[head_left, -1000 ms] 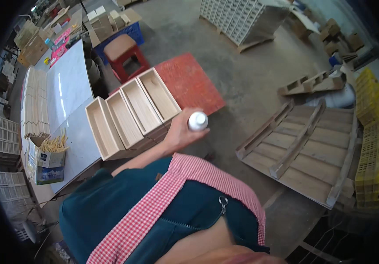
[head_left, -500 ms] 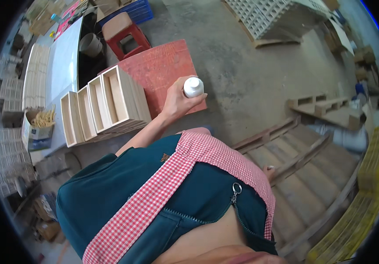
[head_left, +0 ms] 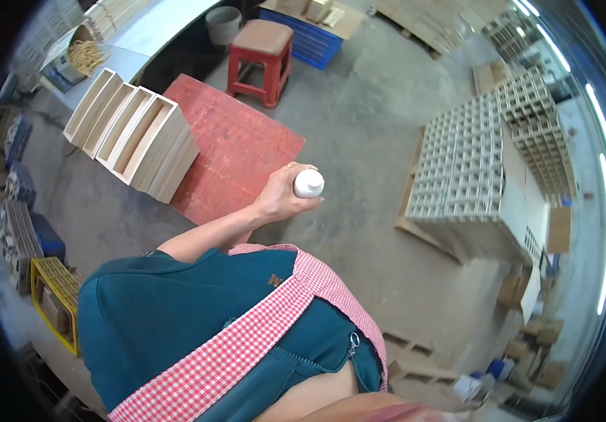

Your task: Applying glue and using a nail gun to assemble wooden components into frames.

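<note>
My left hand (head_left: 280, 197) is wrapped around a small white bottle (head_left: 309, 184) with a white cap, holding it upright in front of my body. Below and to the left of that hand lies a red board-like surface (head_left: 239, 151) with worn patches. Several shallow wooden boxes (head_left: 169, 158), nested against each other with their open sides showing, rest at its left edge. My right hand is out of view.
A red stool (head_left: 264, 46) with a brown seat stands beyond the red surface, near a blue crate (head_left: 310, 48) and a grey bucket (head_left: 223, 27). Stacked pale lattice pieces (head_left: 450, 169) sit on a pallet at right. A light worktable (head_left: 151, 32) runs along the far left.
My view has swung to the right, so the lattice stack comes fully into sight. The bottle stays in my left hand. My right hand, partly visible before, has left the view.
</note>
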Tool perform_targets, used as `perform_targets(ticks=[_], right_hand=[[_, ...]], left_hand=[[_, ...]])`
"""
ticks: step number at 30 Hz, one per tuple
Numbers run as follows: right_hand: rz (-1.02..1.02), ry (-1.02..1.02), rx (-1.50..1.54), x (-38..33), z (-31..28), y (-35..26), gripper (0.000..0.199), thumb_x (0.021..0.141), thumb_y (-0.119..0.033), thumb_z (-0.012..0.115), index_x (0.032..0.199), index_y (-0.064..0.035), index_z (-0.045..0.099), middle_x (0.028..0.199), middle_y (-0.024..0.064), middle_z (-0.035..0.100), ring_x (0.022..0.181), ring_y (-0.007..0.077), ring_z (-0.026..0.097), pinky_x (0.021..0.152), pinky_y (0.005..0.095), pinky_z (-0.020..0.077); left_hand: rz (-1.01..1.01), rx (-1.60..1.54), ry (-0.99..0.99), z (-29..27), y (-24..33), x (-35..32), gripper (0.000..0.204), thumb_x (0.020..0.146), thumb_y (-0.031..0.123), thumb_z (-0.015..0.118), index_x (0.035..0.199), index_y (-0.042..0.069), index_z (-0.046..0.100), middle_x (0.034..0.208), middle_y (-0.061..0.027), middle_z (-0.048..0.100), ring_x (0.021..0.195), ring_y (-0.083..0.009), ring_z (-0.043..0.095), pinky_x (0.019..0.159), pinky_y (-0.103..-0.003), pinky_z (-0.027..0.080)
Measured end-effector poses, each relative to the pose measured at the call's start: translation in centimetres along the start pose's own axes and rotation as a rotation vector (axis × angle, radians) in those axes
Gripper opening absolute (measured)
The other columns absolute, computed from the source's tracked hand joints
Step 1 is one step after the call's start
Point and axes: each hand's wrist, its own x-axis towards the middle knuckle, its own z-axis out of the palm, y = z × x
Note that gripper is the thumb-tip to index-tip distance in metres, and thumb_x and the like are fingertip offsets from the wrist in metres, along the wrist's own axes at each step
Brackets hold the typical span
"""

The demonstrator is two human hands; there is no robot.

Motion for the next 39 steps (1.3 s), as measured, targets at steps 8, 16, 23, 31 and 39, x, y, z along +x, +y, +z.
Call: perform_targets(ticks=[8, 16, 23, 31, 39], right_hand=[[-0.275, -0.169, 0.080, 24.2, 3.2, -6.1, 0.025, 0.088, -0.026, 0.064, 0.094, -0.0026, 0.056, 0.083, 0.0142, 0.063, 0.071, 0.0293, 0.058, 0.071, 0.0410, 0.0489], [-0.450, -0.339, 0.071, 42.8, 5.4, -15.1, 0.027, 0.086, -0.027, 0.066, 0.091, -0.0015, 0.056, 0.080, 0.0137, 0.062, 0.069, 0.0276, 0.056, 0.068, 0.0405, 0.0485], [-0.571, -0.400, 0.018, 57.6, 11.2, -29.1, 0.029, 0.084, -0.027, 0.068, 0.088, -0.0005, 0.057, 0.078, 0.0132, 0.061, 0.067, 0.0262, 0.055, 0.066, 0.0401, 0.0481], [-0.805, -0.553, 0.072, 73.5, 21.7, -44.3, 0.031, 0.082, -0.028, 0.069, 0.085, 0.0010, 0.057, 0.075, 0.0133, 0.061, 0.065, 0.0258, 0.054, 0.064, 0.0406, 0.0477], [-0.957, -1.173, 0.566, 83.6, 32.5, -46.7, 0.035, 0.078, -0.028, 0.069, 0.086, 0.0053, 0.060, 0.074, 0.0171, 0.066, 0.061, 0.0312, 0.057, 0.060, 0.0454, 0.0480]], left_hand=[[-0.004, 0.086, 0.269, 7.4, -0.6, 10.4, 0.049, 0.071, 0.016, 0.083, 0.115, 0.003, 0.065, 0.104, -0.0108, 0.068, 0.092, -0.0226, 0.066, 0.084, -0.033, 0.053], [-0.315, 0.045, 0.691, 10.6, 2.1, 18.1, 0.046, 0.075, 0.012, 0.083, 0.115, -0.001, 0.064, 0.102, -0.0106, 0.071, 0.089, -0.0188, 0.067, 0.081, -0.030, 0.055], [-0.460, 0.049, 0.998, 9.8, -0.9, 23.0, 0.040, 0.080, 0.010, 0.081, 0.115, -0.002, 0.065, 0.102, -0.0104, 0.072, 0.087, -0.0182, 0.068, 0.078, -0.029, 0.056], [-0.478, 0.096, 1.249, 5.7, -4.0, 33.6, 0.042, 0.080, 0.010, 0.081, 0.117, 0.000, 0.065, 0.101, -0.0096, 0.072, 0.088, -0.0182, 0.068, 0.078, -0.029, 0.055], [-0.491, 0.075, 1.470, -2.0, -7.4, 39.7, 0.043, 0.080, 0.009, 0.080, 0.119, 0.000, 0.065, 0.104, -0.0100, 0.071, 0.090, -0.0188, 0.068, 0.079, -0.029, 0.055]])
